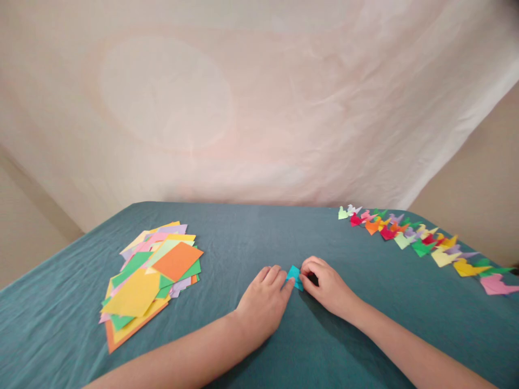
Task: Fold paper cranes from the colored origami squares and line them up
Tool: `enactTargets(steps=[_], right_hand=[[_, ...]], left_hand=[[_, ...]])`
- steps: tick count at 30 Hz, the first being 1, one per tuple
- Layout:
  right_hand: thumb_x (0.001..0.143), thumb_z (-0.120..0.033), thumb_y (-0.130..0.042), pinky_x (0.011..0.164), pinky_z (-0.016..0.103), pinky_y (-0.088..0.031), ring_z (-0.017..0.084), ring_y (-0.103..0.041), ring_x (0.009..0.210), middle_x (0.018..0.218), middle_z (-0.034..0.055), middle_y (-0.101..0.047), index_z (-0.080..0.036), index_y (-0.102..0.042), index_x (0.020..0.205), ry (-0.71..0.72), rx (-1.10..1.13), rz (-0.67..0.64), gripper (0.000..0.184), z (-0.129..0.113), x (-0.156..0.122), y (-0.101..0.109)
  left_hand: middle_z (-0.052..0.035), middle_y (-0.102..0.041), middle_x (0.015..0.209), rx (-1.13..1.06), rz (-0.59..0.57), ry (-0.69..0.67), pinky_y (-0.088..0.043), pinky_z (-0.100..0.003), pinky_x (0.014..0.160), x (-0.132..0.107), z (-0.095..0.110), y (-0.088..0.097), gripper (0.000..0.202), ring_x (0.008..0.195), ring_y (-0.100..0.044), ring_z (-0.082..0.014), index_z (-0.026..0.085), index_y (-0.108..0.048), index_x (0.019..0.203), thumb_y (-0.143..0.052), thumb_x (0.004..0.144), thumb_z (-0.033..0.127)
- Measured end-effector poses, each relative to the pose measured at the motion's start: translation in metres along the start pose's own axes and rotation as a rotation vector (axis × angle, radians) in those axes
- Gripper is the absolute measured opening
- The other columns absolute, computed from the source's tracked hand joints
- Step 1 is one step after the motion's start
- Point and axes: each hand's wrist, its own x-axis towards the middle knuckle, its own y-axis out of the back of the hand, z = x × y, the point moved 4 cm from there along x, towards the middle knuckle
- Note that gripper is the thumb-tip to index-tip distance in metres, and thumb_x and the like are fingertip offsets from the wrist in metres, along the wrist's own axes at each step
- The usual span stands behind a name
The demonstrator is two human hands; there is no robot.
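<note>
A small folded piece of bright blue paper point(294, 276) lies on the teal tablecloth point(243, 237) between my two hands. My left hand point(265, 302) rests palm down on the cloth, fingers together, with its fingertips pressing the paper's left edge. My right hand point(326, 286) is curled, its fingertips pinching the paper's right side. Most of the paper is hidden by the fingers.
A loose pile of coloured paper squares point(152, 275), orange, yellow, green, pink and purple, lies at the left. A row of several folded paper figures point(421, 240) in many colours runs along the right edge. A pale cloth point(259, 108) hangs behind the table.
</note>
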Motion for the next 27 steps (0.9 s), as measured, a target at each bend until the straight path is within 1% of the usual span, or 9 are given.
enactTargets(steps=[10,22,27], right_hand=[[0.078,-0.013,-0.049,0.070,0.030,-0.042,0.017,-0.051,0.075,0.078,0.0029,-0.054,-0.019,-0.050,0.071,-0.022,-0.028,-0.002,0.010,0.0013,-0.0002,-0.0012],[0.077,-0.013,-0.050,0.068,0.029,-0.041,0.017,-0.051,0.073,0.076,0.0022,-0.053,-0.019,-0.049,0.068,-0.033,-0.050,0.031,0.011,0.0016,0.0003,-0.0037],[0.076,-0.013,-0.050,0.067,0.029,-0.041,0.016,-0.050,0.072,0.075,0.0018,-0.052,-0.019,-0.050,0.068,-0.048,-0.054,0.015,0.010,0.0015,0.0012,-0.0051]], left_hand=[[-0.0097,-0.052,0.113,-0.018,-0.027,-0.002,-0.033,-0.038,0.095,0.0016,0.0005,0.0036,0.034,0.112,-0.042,-0.0237,0.016,-0.044,0.123,-0.033,0.091,0.019],[-0.0087,-0.053,0.106,-0.022,-0.021,0.008,-0.036,-0.037,0.091,0.0032,0.0007,0.0050,0.032,0.104,-0.046,-0.0231,0.016,-0.047,0.119,-0.037,0.088,0.017],[-0.0088,-0.053,0.106,-0.022,-0.034,0.005,-0.036,-0.037,0.091,0.0035,0.0008,0.0063,0.032,0.104,-0.046,-0.0231,0.016,-0.047,0.118,-0.037,0.088,0.016]])
